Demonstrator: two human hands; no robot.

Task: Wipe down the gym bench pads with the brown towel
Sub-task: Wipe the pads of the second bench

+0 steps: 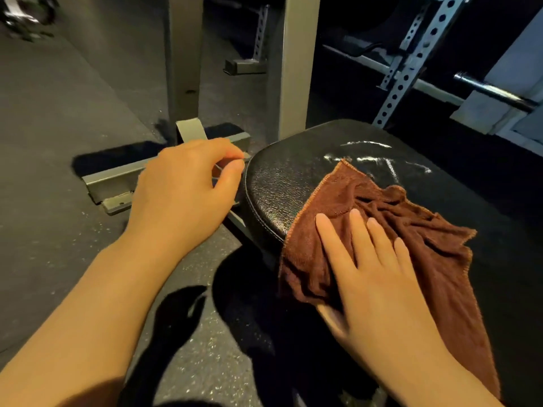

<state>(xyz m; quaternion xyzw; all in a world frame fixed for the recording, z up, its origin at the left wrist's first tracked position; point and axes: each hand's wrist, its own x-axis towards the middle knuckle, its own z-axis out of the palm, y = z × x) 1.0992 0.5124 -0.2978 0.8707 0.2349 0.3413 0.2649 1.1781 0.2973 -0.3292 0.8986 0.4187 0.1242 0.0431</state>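
Right hand (379, 277) lies flat on the brown towel (390, 227), fingers straight and spread, pressing it onto the black bench pad (282, 177). The towel bunches out from under the fingers toward one o'clock, with white streaks (382, 160) on the pad just beyond its far corner. Left hand (182, 189) hovers at nine o'clock off the pad's edge, fingers loosely curled, holding nothing.

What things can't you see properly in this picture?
- Pad under the brown towel: covered, so any marks there are hidden.
- Black bench pad: cut off by the right edge, head view.
- Right hand thumb: blurred.
- Left hand fingertips: curled by the pad's edge; contact unclear.
- Top-left corner: dark and blurred.
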